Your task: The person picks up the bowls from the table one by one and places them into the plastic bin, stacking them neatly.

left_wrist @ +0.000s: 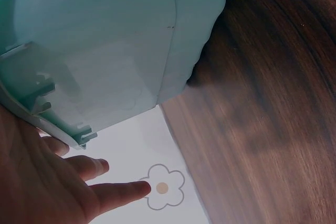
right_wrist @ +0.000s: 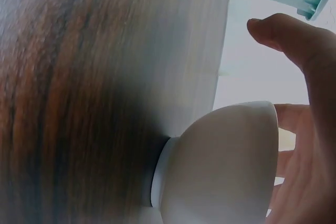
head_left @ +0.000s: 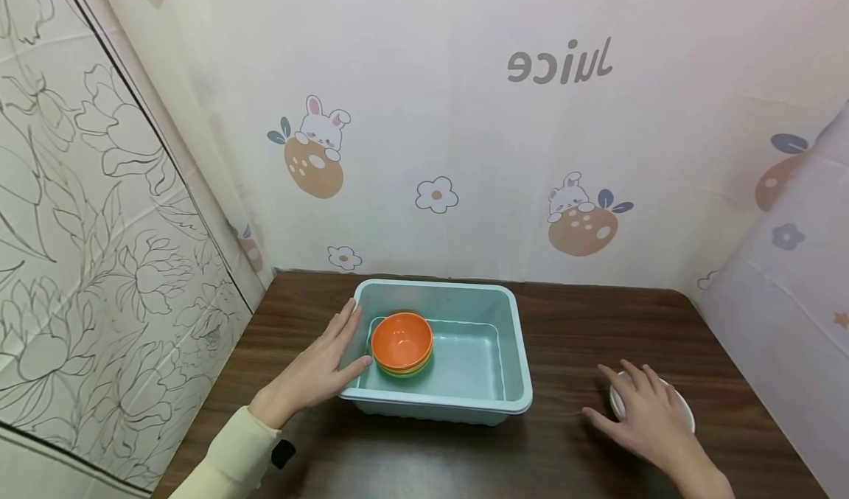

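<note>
A light teal plastic basin [head_left: 464,403] stands on the dark wooden table, with a stack of small bowls inside at its left; the top bowl is an orange bowl [head_left: 402,340], with yellow and green rims under it. My left hand [head_left: 317,366] lies along the basin's left rim, fingers straight and thumb over the edge. At the right, my right hand [head_left: 646,414] is spread over a white bowl [right_wrist: 220,166], which stands upright on its foot. In the right wrist view the fingers reach over the bowl's rim while the thumb is apart from it.
The wooden table [head_left: 564,337] backs onto a printed curtain [head_left: 464,116] with rabbits and flowers. A white panel with line-drawn flowers [head_left: 99,226] borders the left side. More curtain hangs along the right edge. A small black object [head_left: 283,454] shows by the left sleeve [head_left: 239,447].
</note>
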`<state>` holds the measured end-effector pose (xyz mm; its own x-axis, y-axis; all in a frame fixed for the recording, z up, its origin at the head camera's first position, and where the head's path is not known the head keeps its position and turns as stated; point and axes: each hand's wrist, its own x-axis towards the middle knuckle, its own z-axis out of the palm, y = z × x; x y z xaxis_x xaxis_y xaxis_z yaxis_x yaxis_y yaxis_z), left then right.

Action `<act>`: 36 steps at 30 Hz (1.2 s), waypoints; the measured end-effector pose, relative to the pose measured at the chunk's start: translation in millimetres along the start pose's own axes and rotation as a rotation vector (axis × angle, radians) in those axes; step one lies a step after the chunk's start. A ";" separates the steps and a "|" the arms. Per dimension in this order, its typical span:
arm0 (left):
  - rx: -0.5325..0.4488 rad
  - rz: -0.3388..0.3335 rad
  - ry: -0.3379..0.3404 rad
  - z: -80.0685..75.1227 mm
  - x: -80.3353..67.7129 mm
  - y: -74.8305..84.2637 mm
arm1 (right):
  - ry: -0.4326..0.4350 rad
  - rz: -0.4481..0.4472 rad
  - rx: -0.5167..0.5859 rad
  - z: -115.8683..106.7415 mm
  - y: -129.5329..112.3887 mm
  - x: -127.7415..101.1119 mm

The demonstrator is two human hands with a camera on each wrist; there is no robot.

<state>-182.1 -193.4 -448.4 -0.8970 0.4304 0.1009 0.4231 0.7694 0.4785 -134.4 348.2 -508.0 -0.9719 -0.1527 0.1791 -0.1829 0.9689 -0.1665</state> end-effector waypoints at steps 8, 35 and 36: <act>0.000 0.000 0.001 0.3 -0.4 0.3 | -0.055 0.075 0.010 -3.2 6.8 -1.5; 0.004 -0.015 -0.005 -0.1 0.6 -0.1 | -0.225 0.063 -0.009 -7.7 15.6 -1.5; 0.005 -0.017 -0.005 -0.4 0.7 0.1 | -0.222 0.058 -0.011 -7.3 15.4 -0.9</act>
<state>-182.7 -193.2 -448.0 -0.9033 0.4199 0.0882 0.4085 0.7789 0.4759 -135.3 364.7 -503.7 -0.9897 -0.1345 -0.0482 -0.1253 0.9792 -0.1596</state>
